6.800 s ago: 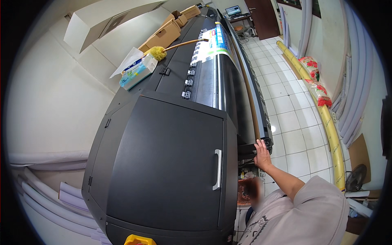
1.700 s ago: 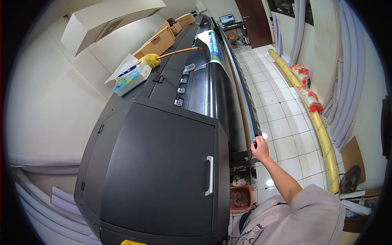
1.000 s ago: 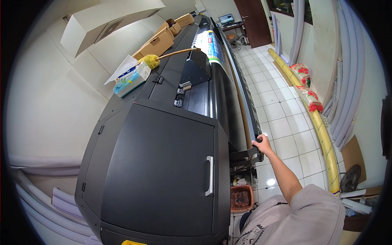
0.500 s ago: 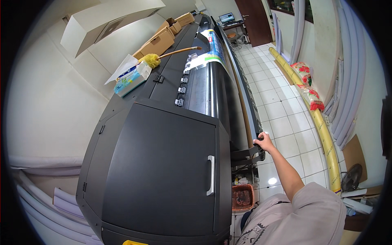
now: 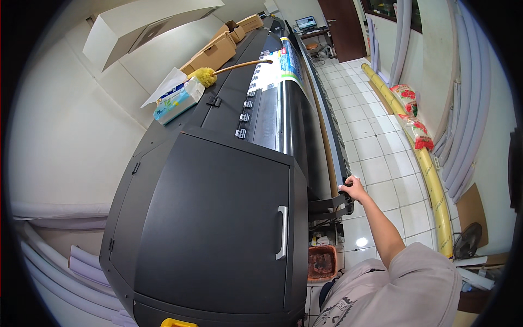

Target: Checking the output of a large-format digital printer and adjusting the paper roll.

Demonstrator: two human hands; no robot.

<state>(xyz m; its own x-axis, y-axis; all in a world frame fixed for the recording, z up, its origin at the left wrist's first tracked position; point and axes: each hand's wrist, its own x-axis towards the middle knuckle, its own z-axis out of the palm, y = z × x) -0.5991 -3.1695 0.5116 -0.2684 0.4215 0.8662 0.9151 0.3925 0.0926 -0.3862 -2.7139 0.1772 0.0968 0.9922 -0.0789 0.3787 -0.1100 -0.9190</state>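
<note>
My right hand (image 5: 354,188) is closed around the near end of a long grey rail (image 5: 333,143) along the front of a large black wide-format printer (image 5: 212,218). Its thumb rests on top of the rail, and the curled fingers are partly hidden. My left hand is out of view. Farther along the printer, a white sheet with a colourful blue and green print (image 5: 289,62) lies over the platen and curves down the front. Several metal clips (image 5: 244,117) line the platen's left side. The near cover has a silver handle (image 5: 281,232).
On the printer lie a tissue pack (image 5: 177,102), a yellow duster (image 5: 204,77) and cardboard boxes (image 5: 213,53). An orange-brown basin (image 5: 322,262) sits below the rail. Along the right wall are a long yellow roll (image 5: 434,191), red-and-white bags (image 5: 416,131) and a fan (image 5: 469,238).
The view has shifted slightly. More of the white part of the sheet shows on the platen, beside the clips. My right hand keeps its hold on the rail's end.
</note>
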